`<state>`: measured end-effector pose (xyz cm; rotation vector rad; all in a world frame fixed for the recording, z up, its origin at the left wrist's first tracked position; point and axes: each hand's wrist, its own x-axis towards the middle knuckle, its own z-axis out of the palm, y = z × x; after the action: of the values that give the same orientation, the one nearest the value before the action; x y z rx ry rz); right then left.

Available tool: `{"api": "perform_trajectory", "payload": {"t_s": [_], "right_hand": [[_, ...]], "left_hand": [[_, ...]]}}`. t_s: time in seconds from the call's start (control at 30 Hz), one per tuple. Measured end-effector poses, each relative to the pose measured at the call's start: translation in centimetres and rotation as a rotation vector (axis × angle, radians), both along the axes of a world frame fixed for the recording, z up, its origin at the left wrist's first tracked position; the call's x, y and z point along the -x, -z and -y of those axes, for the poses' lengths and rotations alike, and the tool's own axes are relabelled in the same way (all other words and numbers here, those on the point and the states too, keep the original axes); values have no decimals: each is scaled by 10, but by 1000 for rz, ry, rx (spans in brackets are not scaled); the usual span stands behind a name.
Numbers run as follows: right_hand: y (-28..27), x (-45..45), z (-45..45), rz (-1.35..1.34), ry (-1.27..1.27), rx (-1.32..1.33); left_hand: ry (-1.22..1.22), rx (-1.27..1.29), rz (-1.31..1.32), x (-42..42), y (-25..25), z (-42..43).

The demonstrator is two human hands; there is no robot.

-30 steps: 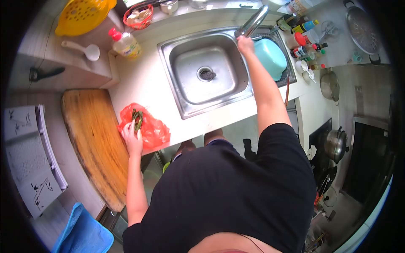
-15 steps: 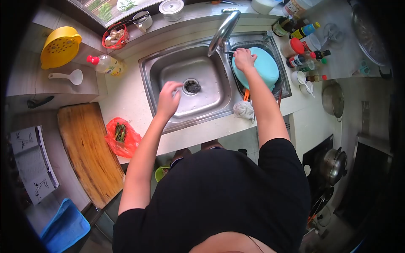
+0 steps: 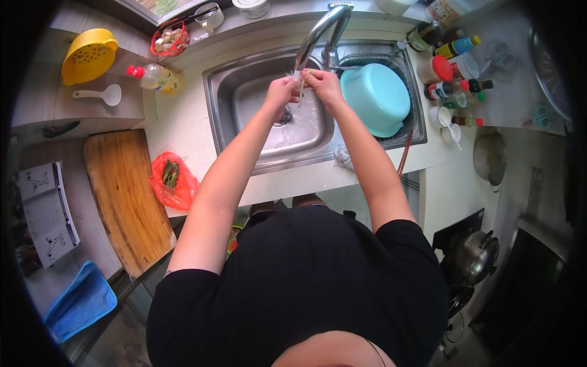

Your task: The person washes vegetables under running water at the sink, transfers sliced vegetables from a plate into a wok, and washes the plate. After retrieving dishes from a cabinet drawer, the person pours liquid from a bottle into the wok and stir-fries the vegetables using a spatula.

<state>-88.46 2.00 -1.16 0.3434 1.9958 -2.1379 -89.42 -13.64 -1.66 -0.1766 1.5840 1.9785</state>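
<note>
Right grip (image 3: 324, 88) has moved beneath the tap (image 3: 313, 37), above the counter's (image 3: 281, 181) sink (image 3: 315, 125).

I can't read a single word, brand or number from here. The red-capped bottle (image 3: 160, 79) has a yellowish label, too small for me to make out. The yellow-capped bottle (image 3: 451, 49), the dark bottle (image 3: 439, 91) and the tub (image 3: 446, 11) carry coloured labels whose print blurs on me. On the white panel (image 3: 49, 214) I see dark, sprig-like drawings, and any lettering there escapes me.
</note>
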Motion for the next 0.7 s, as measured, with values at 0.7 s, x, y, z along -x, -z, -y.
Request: {"api": "perform_trajectory", "payload": {"t_s": [0.7], "right_hand": [[43,1,-4,-26,54,-85]], "left_hand": [[-378,-16,-161,12,-13,2]]}}
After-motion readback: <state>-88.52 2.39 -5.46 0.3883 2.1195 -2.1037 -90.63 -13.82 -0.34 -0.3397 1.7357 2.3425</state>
